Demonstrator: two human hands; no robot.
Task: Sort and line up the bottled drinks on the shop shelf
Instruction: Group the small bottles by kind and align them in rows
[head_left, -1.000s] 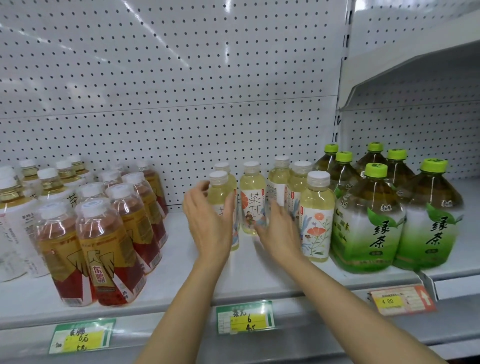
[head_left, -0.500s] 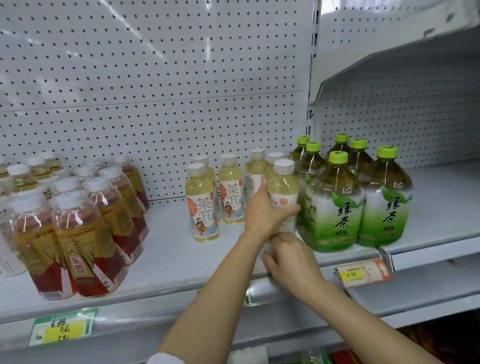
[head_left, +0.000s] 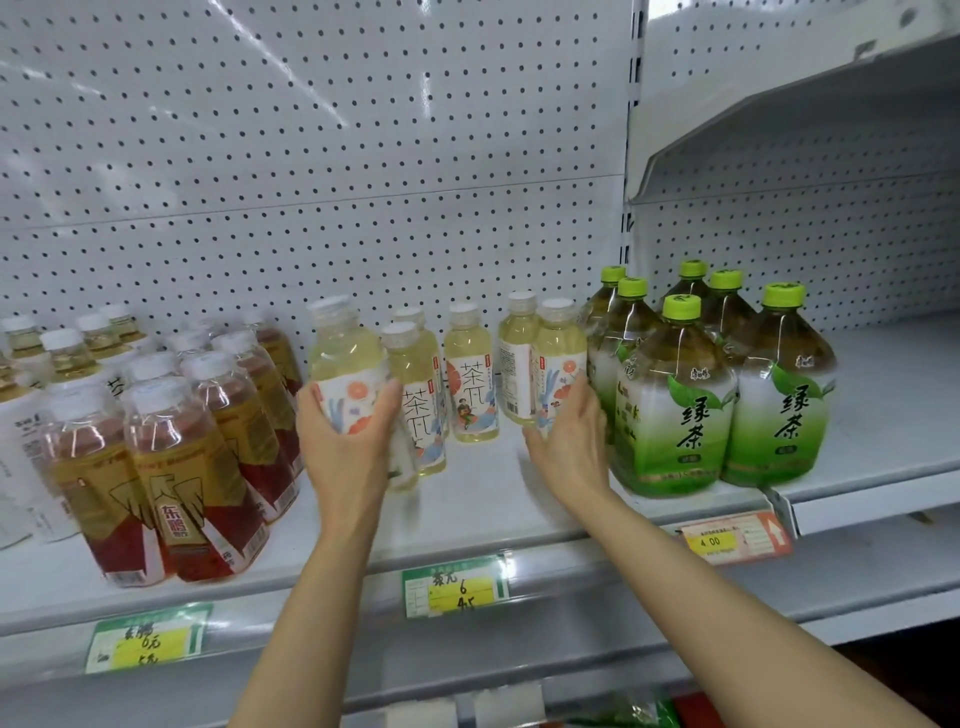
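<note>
Small pale-yellow tea bottles with white caps stand mid-shelf on the white shelf (head_left: 493, 499). My left hand (head_left: 348, 447) grips one of them (head_left: 340, 364) around its label, lifted off the shelf and tilted, in front of the left end of the group. Behind it stand two more tea bottles (head_left: 415, 395) and another (head_left: 470, 374). My right hand (head_left: 566, 441) curls round the lower part of the rightmost front tea bottle (head_left: 558, 353), wedged between it and the green tea bottles. A further tea bottle (head_left: 517, 358) stands just left of that one.
Large green-capped green tea bottles (head_left: 675, 405) crowd the right, touching my right hand. Red-and-gold drink bottles (head_left: 176, 467) fill the left. Price tags (head_left: 457, 587) hang on the shelf edge. A pegboard wall backs the shelf, and an upper shelf (head_left: 779, 104) juts out at the right.
My left hand lifted a tea bottle from beside the green tea bottles and carried it left. My right hand rose from the shelf edge to the rightmost tea bottle.
</note>
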